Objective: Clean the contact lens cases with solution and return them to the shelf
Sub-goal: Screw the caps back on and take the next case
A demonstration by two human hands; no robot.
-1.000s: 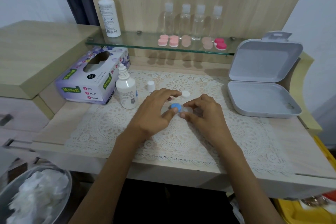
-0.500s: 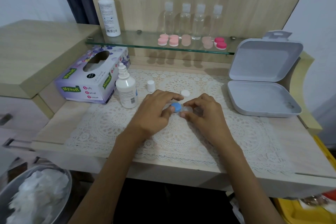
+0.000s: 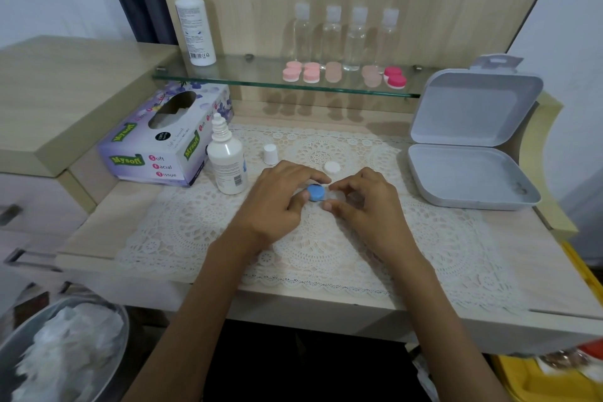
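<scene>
A pale wood worktop (image 3: 107, 225) juts from a wood-panelled back wall, with a white lace mat (image 3: 326, 248) covering most of it. White walls show at both sides and a dark curtain at the upper left.

At mid-mat lies the lens case (image 3: 339, 197), its clear body pinched between the thumb and fingers of the right hand (image 3: 368, 206). The left hand (image 3: 277, 202) pinches the blue cap (image 3: 316, 192) on the case's left end between thumb and forefinger. A white lid (image 3: 332, 167) lies just behind the hands.

To the left stands a small bottle (image 3: 227, 166), open, with its white cap (image 3: 270, 153) upright nearby. Its label print is too small to read. Beside it is a tissue box (image 3: 163, 147) marked "Mysoft" and "Soft Facial Tissue".

A glass shelf (image 3: 248, 78) above holds a tall bottle (image 3: 194, 26) with a barcode and tiny print, four clear bottles (image 3: 355, 39), and a row of pink cases (image 3: 301, 72). At the right of the worktop sits a grey box (image 3: 466, 179), with its lid up. Below the worktop's left edge is a metal bowl (image 3: 111, 372) of crumpled tissue, and at the lower right is a yellow tray (image 3: 522, 378).
</scene>
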